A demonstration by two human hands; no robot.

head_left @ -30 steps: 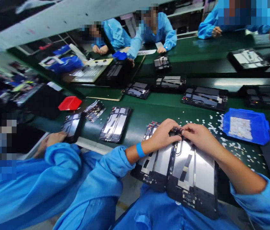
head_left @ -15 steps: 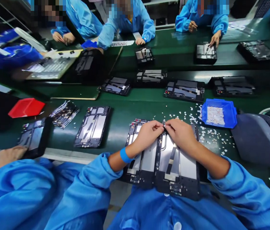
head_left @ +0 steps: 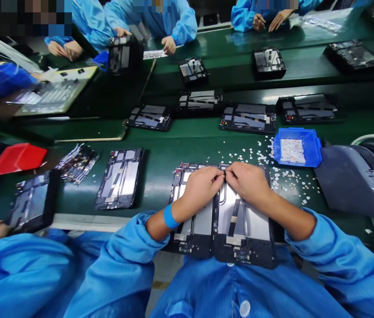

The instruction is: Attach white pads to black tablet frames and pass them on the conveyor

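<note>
Two opened tablet-like devices lie side by side at the table's front edge, the right device [head_left: 260, 221] and the left device [head_left: 203, 221]. My left hand [head_left: 203, 185], with a blue band at the wrist, is closed in a pinch over the top where the devices meet. Facing it, my right hand [head_left: 248, 181] also pinches at the upper left corner of the right device. The fingertips of both hands nearly touch; whatever is between them is too small to make out. Small white pieces [head_left: 289, 179] are scattered beyond and right of my right hand.
A blue tray [head_left: 316, 148] of white pieces stands right, beside a grey machine [head_left: 349, 181]. Another device [head_left: 120, 179], a pile of strips [head_left: 79, 163] and a red tray [head_left: 19, 158] are left. More devices [head_left: 248, 118] line the conveyor; co-workers' hands [head_left: 169, 45] are across it and far left.
The view has shifted slightly. My hands stay pinched at the same spot, fingertips a little closer. Across the conveyor, a co-worker's hand has left a device, and another device has been tilted up.
</note>
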